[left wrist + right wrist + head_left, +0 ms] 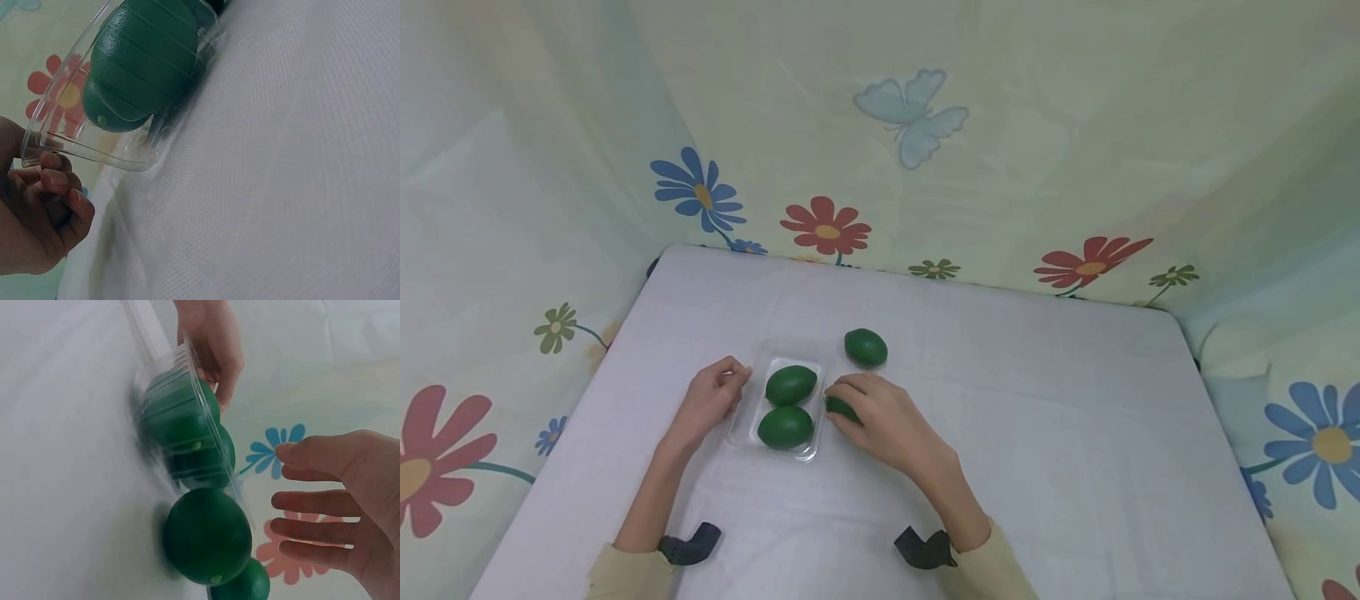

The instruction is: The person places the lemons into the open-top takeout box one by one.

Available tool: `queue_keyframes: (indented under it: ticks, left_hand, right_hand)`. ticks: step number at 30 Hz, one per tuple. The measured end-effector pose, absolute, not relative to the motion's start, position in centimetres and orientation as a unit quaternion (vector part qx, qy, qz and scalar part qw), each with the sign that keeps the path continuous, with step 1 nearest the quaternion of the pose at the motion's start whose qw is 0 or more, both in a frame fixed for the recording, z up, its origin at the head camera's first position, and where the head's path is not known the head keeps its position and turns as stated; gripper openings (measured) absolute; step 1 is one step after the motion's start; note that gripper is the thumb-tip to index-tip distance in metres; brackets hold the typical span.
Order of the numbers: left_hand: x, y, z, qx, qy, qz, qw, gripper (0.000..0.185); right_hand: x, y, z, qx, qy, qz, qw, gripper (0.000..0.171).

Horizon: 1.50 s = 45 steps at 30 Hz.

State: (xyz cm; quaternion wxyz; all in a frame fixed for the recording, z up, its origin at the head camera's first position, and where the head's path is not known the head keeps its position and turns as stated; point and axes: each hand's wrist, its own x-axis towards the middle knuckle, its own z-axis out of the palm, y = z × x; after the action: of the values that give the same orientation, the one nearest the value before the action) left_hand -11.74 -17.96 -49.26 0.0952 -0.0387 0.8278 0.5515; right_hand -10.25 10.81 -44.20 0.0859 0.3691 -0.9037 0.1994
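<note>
A clear plastic tray (805,454) stands on the table with two green limes, a far one (792,385) and a near one (786,427), lying in it. At its left side, my left hand (713,392) pinches the rim between thumb and finger, as the left wrist view shows. My right hand (883,421) hovers over a third lime (842,408) just right of the tray. In the right wrist view, this lime (208,535) shows whole, with the fingers (315,503) spread apart above it, not closed round it. A fourth lime (867,347) lies farther back.
A white cloth covers the table (1060,433). Behind and beside it hangs a pale curtain (1045,125) printed with flowers and a butterfly. A dark curved piece, one left (691,545) and one right (923,550), sits by each wrist.
</note>
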Motion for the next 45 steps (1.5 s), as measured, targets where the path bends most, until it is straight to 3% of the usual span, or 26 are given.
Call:
queue_keyframes:
  ticks: [18,45]
  left_hand:
    - [-11.7,-18.0,-49.2,-0.036,0.824,0.558,0.095,0.031]
    - [-11.7,-18.0,-49.3,-0.042,0.827,0.552,0.097,0.031]
  right_hand:
    - [-9.8,13.5,-46.5,0.307,-0.923,0.225,0.058,0.059]
    - [-11.3,12.0,-48.5,0.316,-0.926,0.207,0.007,0.065]
